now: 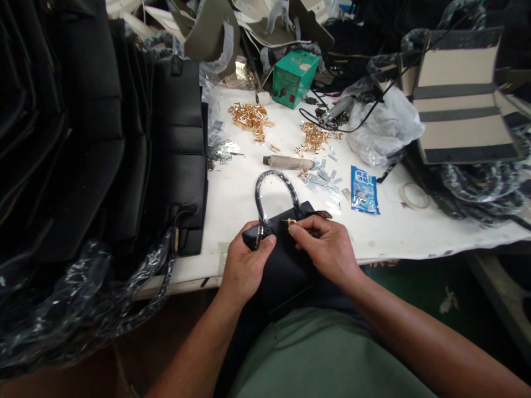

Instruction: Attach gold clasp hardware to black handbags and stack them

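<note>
Your left hand point(244, 265) and right hand point(327, 246) cover much of the black bag point(286, 265), whose lower part drops below the table point(240, 193) edge. The left grips its top corner; the right pinches a small gold fitting point(289, 221), detail unclear, at the top edge.

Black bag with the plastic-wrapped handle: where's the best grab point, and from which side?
Probably the crown of the wrapped handle, from the far side over the white table. The loop arches clear of the black bag with open space through it, so it can be hooked. The near end is taken: left hand clamps the bag at the handle base, right hand pinches a gold fitting.
</note>
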{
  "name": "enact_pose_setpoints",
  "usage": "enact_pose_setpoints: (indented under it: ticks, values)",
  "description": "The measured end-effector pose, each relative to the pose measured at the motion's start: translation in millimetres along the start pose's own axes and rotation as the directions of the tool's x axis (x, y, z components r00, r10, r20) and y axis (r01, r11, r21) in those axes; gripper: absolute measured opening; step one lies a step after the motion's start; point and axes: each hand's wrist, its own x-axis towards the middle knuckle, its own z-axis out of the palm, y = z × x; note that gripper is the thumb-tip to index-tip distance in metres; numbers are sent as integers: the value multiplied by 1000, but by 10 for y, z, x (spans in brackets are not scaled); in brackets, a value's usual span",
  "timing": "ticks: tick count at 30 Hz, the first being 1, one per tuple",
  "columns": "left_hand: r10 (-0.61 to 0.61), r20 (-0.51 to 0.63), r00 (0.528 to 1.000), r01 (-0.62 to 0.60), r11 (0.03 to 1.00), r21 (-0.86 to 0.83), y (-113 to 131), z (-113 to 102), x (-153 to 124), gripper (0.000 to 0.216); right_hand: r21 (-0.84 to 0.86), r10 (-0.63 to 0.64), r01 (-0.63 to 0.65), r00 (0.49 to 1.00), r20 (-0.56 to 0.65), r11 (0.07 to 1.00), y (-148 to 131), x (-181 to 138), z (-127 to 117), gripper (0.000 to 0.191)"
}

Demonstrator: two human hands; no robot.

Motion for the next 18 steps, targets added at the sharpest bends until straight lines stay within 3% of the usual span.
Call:
enact_pose_setpoints:
  ticks: [3,9,18]
  values:
    - [6,5,1000,-6,1000,7,-6,-4,0,17,54,57,-58,998,15,997,-4,2,5,27]
    - [-4,5,1000,4,1000,9,-12,-10,2,18,11,10,-10,999,-42,1000,17,-41,66,25]
    - [8,-36,999,-8,1000,11,15,22,-11,16,-315,-161,190,980,115,930,12,-8,-61,24]
